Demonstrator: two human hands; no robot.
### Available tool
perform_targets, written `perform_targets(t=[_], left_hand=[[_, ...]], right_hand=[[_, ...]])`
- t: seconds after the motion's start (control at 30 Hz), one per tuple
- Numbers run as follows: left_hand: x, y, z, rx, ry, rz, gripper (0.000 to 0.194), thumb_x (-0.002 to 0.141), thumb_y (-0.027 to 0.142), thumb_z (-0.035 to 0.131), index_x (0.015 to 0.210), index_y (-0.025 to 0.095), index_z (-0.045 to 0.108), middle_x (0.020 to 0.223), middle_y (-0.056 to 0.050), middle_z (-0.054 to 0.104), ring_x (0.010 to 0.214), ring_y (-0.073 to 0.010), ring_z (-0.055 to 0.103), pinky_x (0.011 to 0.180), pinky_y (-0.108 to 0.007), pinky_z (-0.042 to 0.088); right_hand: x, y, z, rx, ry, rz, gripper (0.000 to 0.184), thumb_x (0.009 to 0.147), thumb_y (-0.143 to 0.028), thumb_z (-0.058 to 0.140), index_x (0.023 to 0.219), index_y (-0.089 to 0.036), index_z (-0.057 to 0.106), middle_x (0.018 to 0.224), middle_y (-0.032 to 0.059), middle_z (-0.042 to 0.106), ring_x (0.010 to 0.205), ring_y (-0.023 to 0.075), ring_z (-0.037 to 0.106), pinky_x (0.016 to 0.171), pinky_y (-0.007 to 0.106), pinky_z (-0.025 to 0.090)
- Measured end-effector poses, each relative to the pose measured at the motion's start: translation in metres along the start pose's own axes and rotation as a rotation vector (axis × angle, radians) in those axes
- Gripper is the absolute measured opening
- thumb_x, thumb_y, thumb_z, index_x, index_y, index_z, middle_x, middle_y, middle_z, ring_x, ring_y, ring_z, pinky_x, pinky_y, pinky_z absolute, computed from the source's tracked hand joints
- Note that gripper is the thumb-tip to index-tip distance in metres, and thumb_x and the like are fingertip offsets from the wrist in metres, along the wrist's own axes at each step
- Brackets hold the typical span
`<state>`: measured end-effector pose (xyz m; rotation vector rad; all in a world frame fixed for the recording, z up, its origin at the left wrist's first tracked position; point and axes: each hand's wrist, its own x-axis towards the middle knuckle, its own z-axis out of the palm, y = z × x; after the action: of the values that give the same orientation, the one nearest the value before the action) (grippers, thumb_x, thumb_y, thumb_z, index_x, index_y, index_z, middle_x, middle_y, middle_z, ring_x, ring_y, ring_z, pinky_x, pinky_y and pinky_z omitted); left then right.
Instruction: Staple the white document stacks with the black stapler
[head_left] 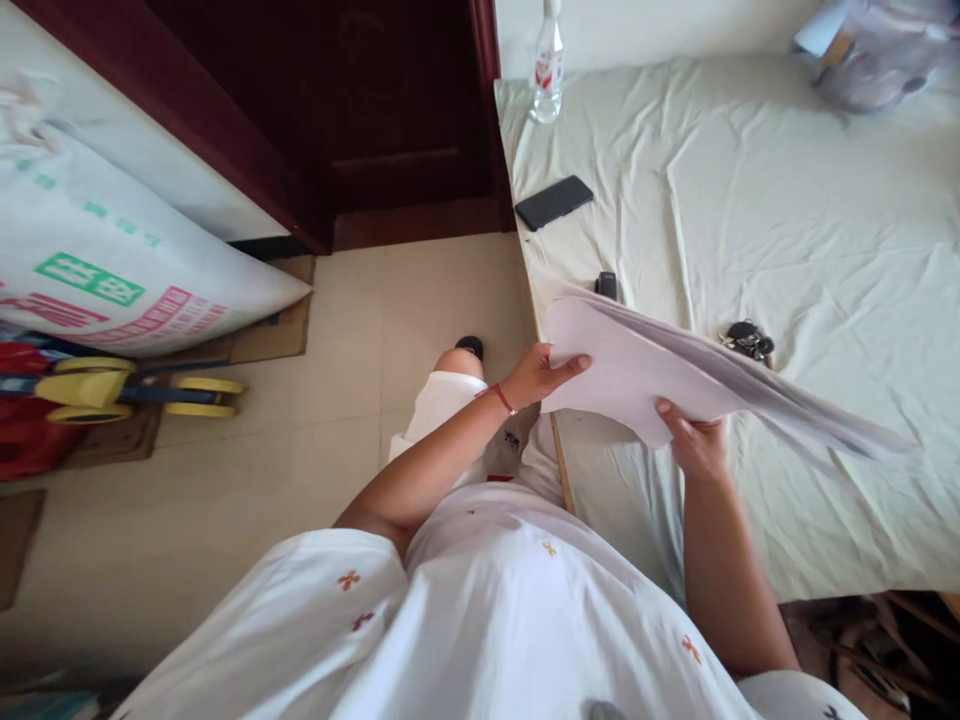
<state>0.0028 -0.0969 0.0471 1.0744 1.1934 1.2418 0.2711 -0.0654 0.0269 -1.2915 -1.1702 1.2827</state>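
Observation:
A stack of white paper sheets (622,360) is held above the cloth-covered table, bending and sagging toward the right. My left hand (541,376) grips its left edge, thumb on top and fingers hidden beneath. On the near edge, my right hand (697,438) pinches the sheets the same way, with the thumb over them. Just past the stack's far left corner sits a small black object (606,286). A bunch of keys (747,340) lies on the cloth right behind the paper.
A black phone (555,203) and a clear plastic bottle (548,65) are on the table's (810,220) left side. A plastic bag (885,55) sits at the far right corner. On the floor at left are a large white sack (142,240) and a yellow-wheeled toy (97,392).

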Motion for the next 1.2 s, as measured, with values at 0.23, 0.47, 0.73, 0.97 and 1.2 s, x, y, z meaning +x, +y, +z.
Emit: perform_targets(t=[0.23, 0.47, 0.73, 0.97, 1.2], left_hand=[[-0.010, -0.006, -0.001, 0.012, -0.012, -0.058, 0.061, 0.088, 0.074, 0.064, 0.090, 0.014, 0.075, 0.095, -0.011, 0.077, 0.101, -0.0271, 0.070, 0.091, -0.036, 0.055], [-0.032, -0.038, 0.001, -0.131, -0.063, -0.275, 0.069, 0.081, 0.080, 0.067, 0.091, 0.013, 0.076, 0.088, -0.010, 0.077, 0.083, -0.0217, 0.070, 0.077, -0.033, 0.055], [-0.002, -0.010, -0.007, -0.483, 0.007, -0.268, 0.069, 0.065, 0.058, 0.092, 0.114, 0.012, 0.076, 0.108, -0.014, 0.079, 0.099, -0.0301, 0.076, 0.093, -0.043, 0.058], [0.026, 0.022, -0.009, -0.598, -0.136, -0.074, 0.067, 0.063, 0.034, 0.096, 0.124, 0.024, 0.070, 0.138, -0.009, 0.071, 0.132, -0.0334, 0.065, 0.110, -0.046, 0.052], [0.030, 0.017, -0.005, -0.551, -0.055, -0.123, 0.051, 0.066, 0.039, 0.094, 0.105, 0.022, 0.066, 0.117, -0.005, 0.076, 0.107, -0.0266, 0.073, 0.092, -0.036, 0.056]], right_hand=[[-0.013, -0.005, -0.004, 0.085, -0.039, 0.091, 0.043, 0.072, -0.055, 0.092, 0.101, -0.024, 0.079, 0.102, 0.0056, 0.082, 0.099, 0.0226, 0.076, 0.084, 0.032, 0.062], [-0.044, 0.004, -0.014, 0.033, -0.072, 0.362, 0.043, 0.069, -0.059, 0.093, 0.087, -0.023, 0.079, 0.085, 0.0052, 0.081, 0.073, 0.0227, 0.075, 0.061, 0.031, 0.063], [-0.067, 0.021, -0.030, 0.023, -0.179, 0.552, 0.047, 0.063, -0.059, 0.096, 0.084, -0.020, 0.079, 0.076, 0.0052, 0.080, 0.062, 0.0197, 0.071, 0.055, 0.028, 0.060], [-0.062, 0.019, -0.031, 0.044, -0.208, 0.652, 0.050, 0.061, -0.059, 0.097, 0.086, -0.019, 0.080, 0.080, 0.0082, 0.081, 0.062, 0.0232, 0.074, 0.057, 0.031, 0.062], [-0.062, 0.019, -0.030, 0.014, -0.207, 0.610, 0.050, 0.066, -0.065, 0.093, 0.080, -0.019, 0.078, 0.075, 0.0089, 0.080, 0.056, 0.0200, 0.069, 0.050, 0.029, 0.056]])
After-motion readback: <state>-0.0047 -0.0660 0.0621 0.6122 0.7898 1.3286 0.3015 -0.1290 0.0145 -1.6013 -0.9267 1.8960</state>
